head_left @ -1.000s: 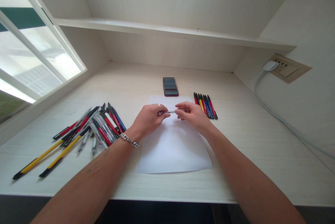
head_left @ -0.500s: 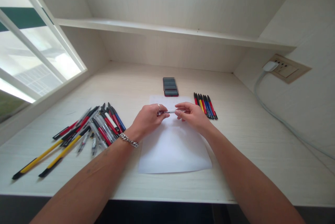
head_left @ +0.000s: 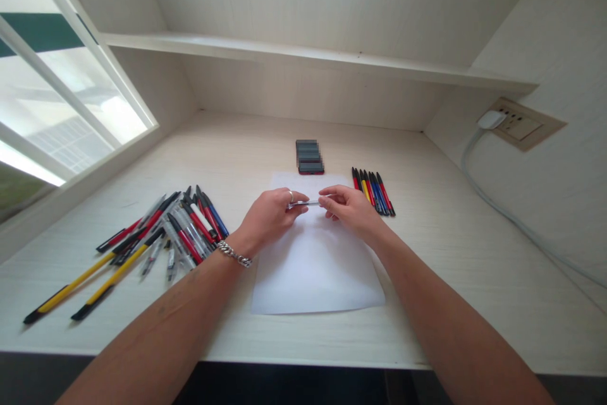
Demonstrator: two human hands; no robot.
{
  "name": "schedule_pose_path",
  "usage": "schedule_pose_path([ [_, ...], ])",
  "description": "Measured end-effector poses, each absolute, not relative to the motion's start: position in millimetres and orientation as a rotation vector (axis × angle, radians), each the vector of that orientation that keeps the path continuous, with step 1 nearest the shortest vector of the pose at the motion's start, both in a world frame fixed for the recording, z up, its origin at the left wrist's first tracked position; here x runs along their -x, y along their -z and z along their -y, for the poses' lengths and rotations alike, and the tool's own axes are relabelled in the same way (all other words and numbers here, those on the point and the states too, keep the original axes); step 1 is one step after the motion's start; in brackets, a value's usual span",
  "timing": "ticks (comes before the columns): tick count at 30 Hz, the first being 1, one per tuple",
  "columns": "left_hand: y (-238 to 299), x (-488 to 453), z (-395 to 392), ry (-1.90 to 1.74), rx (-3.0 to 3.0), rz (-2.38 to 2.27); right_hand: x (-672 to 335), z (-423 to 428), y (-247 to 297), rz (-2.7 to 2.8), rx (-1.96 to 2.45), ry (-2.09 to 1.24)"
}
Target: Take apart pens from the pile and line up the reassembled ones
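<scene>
Between my two hands, over the upper part of a white sheet of paper point(head_left: 317, 272), lies a thin clear pen point(head_left: 312, 203) held level. My left hand point(head_left: 275, 212), with a ring and a chain bracelet, pinches its left end between thumb and forefinger. The fingertips of my right hand point(head_left: 348, 206) close on the pen's right end, which they hide. Left of my left hand is a loose heap of pens point(head_left: 190, 228) in red, black, blue, white and clear. Just past my right hand, several pens point(head_left: 372, 190) lie side by side in a row.
A dark phone point(head_left: 310, 157) lies behind the paper. Two long yellow and black pens point(head_left: 114, 275) stick out from the heap toward the front left. A shelf point(head_left: 313, 51) spans the back. At right, a white charger point(head_left: 490, 119) sits in a wall socket, its cable point(head_left: 502, 209) trailing down.
Both hands stay over the paper with the pen between them. The fingers have shifted only very slightly; the pens and phone lie as before.
</scene>
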State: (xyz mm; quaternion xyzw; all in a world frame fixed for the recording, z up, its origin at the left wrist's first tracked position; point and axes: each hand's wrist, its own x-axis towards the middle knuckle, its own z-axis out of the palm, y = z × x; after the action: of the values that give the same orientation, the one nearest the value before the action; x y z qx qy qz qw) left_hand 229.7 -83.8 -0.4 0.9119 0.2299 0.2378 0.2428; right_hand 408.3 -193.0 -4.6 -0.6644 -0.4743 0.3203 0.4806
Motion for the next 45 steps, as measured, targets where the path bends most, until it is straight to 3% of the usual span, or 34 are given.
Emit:
schedule_pose_path([
  [45, -3.7, -229.7, 84.3, -0.584, -2.525, -0.666, -404.3, 194.1, 1.0, 1.231, 1.648, -0.7],
])
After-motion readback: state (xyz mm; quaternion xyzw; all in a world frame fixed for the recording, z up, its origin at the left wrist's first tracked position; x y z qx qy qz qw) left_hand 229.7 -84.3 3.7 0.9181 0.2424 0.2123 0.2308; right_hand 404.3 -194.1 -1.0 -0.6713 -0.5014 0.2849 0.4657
